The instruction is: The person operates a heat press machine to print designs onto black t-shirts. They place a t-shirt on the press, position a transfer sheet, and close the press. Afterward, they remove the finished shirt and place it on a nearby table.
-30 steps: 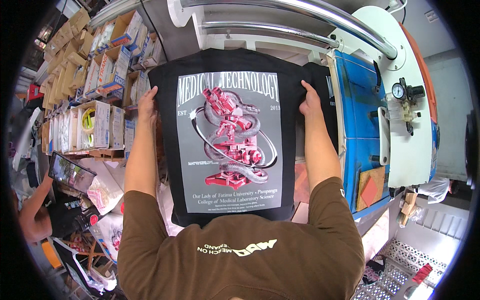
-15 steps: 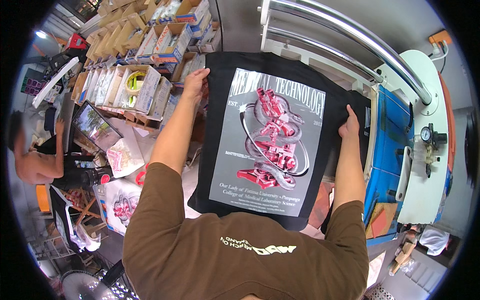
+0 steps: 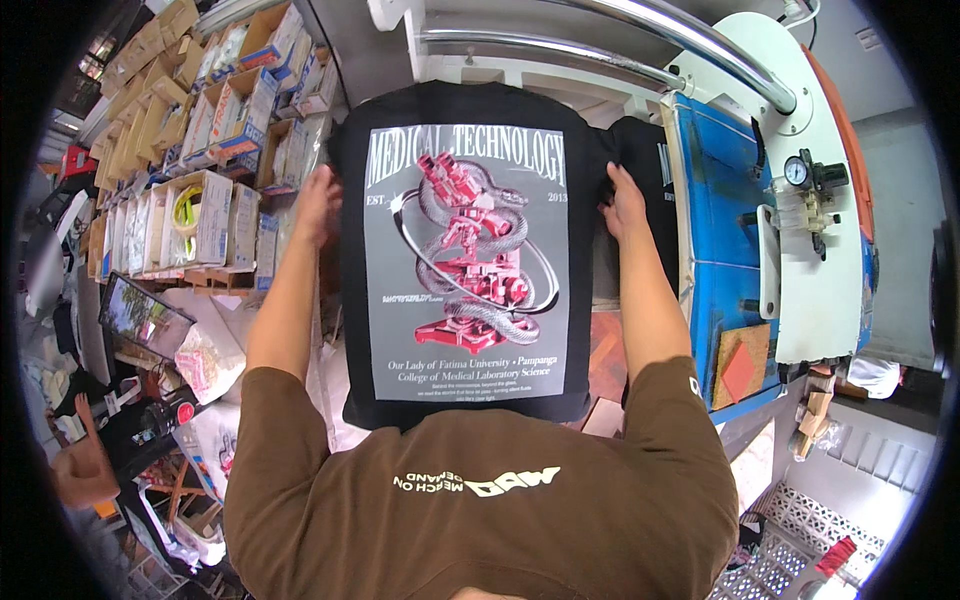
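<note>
A black T-shirt (image 3: 355, 300) lies upright before me, with a large grey printed panel (image 3: 400, 250) showing a pink microscope wrapped by a silver snake, plus white lettering. My left hand (image 3: 318, 200) is closed on its upper left edge, slightly blurred. My right hand (image 3: 620, 200) grips the shirt near its upper right edge, fingers partly hidden. A second dark printed shirt (image 3: 650, 145) shows behind the right side, beside a white machine (image 3: 820, 310) with chrome bars (image 3: 540, 45) and a blue padded platen (image 3: 730, 230).
Stacked cardboard boxes (image 3: 160, 115) crowd the upper left. Below them are a tablet (image 3: 140, 315), cluttered fabric (image 3: 205, 355) and another person's bare arm (image 3: 85, 450). A pressure gauge (image 3: 797, 170) is on the machine. A wooden board with an orange piece (image 3: 740, 365) sits at right.
The view swung right then back left over the last second. Both hands still hold the shirt, which now sits straighter and a little higher in view than a second ago.
</note>
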The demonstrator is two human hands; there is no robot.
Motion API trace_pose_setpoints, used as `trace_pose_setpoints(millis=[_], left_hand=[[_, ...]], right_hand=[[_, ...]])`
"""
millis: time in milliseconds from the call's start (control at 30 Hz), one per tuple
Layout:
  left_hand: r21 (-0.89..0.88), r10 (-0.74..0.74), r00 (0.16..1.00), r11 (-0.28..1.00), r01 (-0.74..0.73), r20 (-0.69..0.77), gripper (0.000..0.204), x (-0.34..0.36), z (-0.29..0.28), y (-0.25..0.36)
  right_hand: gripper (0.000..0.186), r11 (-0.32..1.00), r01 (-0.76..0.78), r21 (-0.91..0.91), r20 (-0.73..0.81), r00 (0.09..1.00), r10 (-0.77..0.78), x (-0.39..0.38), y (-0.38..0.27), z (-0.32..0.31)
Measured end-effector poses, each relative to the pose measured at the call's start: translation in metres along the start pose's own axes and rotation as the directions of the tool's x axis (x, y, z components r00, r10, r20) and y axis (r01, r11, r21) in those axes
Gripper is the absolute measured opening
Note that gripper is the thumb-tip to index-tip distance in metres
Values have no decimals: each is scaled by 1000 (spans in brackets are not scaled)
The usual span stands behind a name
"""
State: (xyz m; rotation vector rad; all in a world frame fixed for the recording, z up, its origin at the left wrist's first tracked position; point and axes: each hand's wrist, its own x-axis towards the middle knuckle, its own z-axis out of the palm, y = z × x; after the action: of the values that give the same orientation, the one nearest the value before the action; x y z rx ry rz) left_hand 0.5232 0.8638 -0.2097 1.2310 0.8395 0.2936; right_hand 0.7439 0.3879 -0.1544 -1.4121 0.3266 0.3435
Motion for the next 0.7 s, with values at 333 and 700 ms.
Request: trace_pose_setpoints(millis=[333, 700], left_hand=[[53, -230, 884, 972, 228, 407, 39, -188, -107, -108], [-65, -184, 919, 973, 220, 349, 28, -226, -173, -91]], right_hand=[[48, 920, -365, -144, -4, 930, 369, -214, 104, -109], [29, 973, -167, 156, 101, 983, 153, -262, 110, -177]])
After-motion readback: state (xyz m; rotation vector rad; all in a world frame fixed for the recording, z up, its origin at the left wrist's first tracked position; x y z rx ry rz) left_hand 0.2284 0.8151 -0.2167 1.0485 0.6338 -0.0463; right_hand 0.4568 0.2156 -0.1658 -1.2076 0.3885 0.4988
